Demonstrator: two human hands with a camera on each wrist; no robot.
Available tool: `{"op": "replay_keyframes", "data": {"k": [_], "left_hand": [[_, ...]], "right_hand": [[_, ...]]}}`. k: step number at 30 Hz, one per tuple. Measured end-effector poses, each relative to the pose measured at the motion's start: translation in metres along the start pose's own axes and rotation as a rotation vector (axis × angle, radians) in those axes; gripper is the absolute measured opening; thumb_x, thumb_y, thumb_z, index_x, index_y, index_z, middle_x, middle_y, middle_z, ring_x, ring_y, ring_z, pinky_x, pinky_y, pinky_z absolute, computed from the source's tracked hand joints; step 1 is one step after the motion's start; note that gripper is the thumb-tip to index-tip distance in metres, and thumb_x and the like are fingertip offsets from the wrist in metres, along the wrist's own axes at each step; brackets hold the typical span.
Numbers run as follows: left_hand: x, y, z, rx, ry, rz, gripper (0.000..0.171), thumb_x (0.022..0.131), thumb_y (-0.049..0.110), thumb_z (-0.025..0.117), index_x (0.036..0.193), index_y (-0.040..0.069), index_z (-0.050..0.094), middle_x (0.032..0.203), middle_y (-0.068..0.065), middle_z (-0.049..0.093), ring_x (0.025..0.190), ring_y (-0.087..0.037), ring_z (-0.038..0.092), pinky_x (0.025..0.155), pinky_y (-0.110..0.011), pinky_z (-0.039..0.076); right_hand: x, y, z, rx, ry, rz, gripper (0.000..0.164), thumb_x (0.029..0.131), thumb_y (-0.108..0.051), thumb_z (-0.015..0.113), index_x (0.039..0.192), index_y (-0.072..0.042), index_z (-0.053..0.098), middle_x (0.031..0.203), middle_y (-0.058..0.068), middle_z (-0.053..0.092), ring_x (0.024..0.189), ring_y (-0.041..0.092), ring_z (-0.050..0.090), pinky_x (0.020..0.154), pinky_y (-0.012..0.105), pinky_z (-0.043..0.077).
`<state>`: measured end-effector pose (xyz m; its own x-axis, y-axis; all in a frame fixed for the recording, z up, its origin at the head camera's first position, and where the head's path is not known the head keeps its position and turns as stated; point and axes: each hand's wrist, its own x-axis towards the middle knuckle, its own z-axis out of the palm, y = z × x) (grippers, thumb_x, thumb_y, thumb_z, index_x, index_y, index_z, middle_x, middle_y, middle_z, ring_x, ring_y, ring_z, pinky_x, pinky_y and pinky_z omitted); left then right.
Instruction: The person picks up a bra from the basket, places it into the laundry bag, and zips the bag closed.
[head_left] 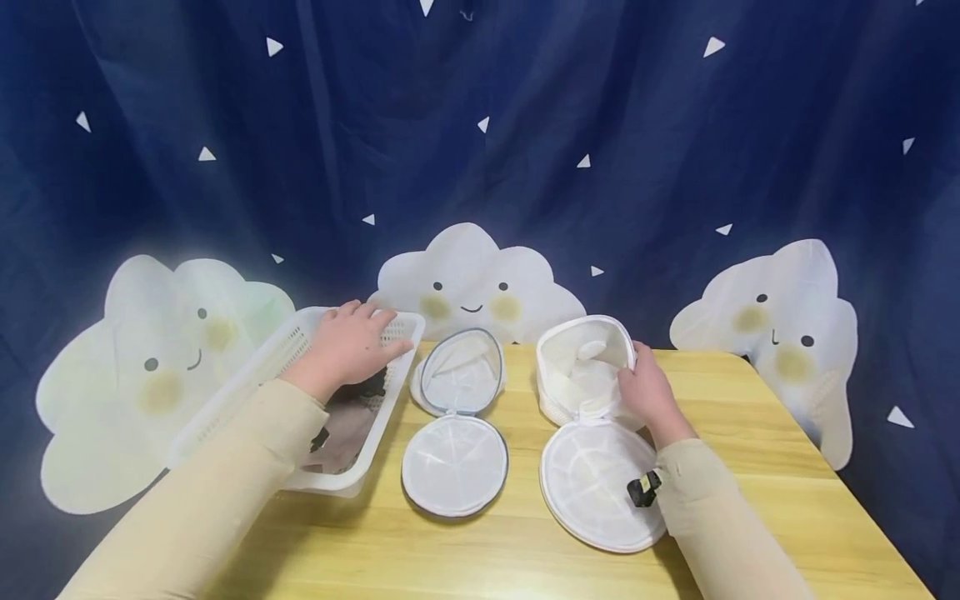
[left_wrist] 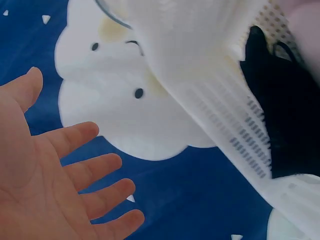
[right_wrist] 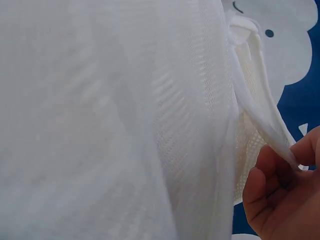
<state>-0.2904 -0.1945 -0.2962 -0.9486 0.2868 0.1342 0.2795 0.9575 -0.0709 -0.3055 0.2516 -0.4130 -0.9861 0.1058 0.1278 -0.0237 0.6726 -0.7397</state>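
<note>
My left hand hovers over the white plastic basket, fingers spread and holding nothing; the left wrist view shows its open palm. Inside the basket lie pinkish cloth and a black cloth item. My right hand pinches the rim of the larger white mesh laundry bag between thumb and fingers, also seen in the right wrist view. That bag stands with its round lid folded down flat toward me.
A smaller mesh laundry bag with a grey-blue rim stands between basket and larger bag, its round lid lying flat on the wooden table. Behind the table hangs a dark blue curtain with white clouds.
</note>
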Motion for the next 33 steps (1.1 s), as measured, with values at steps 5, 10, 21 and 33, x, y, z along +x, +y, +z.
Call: {"op": "replay_keyframes", "data": {"k": [5, 10, 21, 33], "left_hand": [[0.007, -0.018, 0.009, -0.013, -0.007, -0.042, 0.072, 0.097, 0.06, 0.052, 0.146, 0.007, 0.05, 0.149, -0.024, 0.046, 0.136, -0.048, 0.037, 0.104, -0.069, 0.03], [0.013, -0.032, 0.018, -0.032, -0.048, -0.073, 0.072, 0.097, 0.057, 0.052, 0.147, 0.006, 0.049, 0.148, -0.026, 0.045, 0.135, -0.051, 0.038, 0.102, -0.07, 0.031], [0.02, -0.059, 0.045, -0.121, -0.201, -0.128, 0.073, 0.095, 0.05, 0.058, 0.146, -0.001, 0.048, 0.149, -0.032, 0.042, 0.137, -0.056, 0.033, 0.104, -0.072, 0.029], [0.024, -0.086, 0.084, -0.172, -0.252, -0.098, 0.091, 0.082, 0.071, 0.064, 0.14, 0.001, 0.055, 0.137, -0.029, 0.055, 0.126, -0.05, 0.05, 0.1, -0.061, 0.04]], "right_hand": [[-0.006, 0.002, -0.001, 0.073, 0.046, 0.044, 0.058, 0.098, -0.014, 0.036, 0.152, 0.004, 0.025, 0.146, 0.033, 0.041, 0.131, 0.045, 0.042, 0.108, 0.057, 0.032], [-0.011, 0.005, -0.005, 0.133, 0.072, 0.057, 0.053, 0.101, -0.017, 0.039, 0.148, 0.004, 0.031, 0.142, 0.031, 0.046, 0.126, 0.042, 0.045, 0.103, 0.054, 0.038], [-0.02, 0.012, 0.0, 0.152, 0.042, 0.037, 0.047, 0.104, -0.018, 0.041, 0.144, 0.007, 0.034, 0.13, 0.032, 0.055, 0.106, 0.038, 0.057, 0.076, 0.034, 0.048], [-0.017, 0.004, 0.003, 0.074, -0.017, -0.036, 0.049, 0.105, -0.017, 0.042, 0.146, 0.009, 0.034, 0.131, 0.033, 0.055, 0.113, 0.041, 0.059, 0.087, 0.046, 0.05]]}}
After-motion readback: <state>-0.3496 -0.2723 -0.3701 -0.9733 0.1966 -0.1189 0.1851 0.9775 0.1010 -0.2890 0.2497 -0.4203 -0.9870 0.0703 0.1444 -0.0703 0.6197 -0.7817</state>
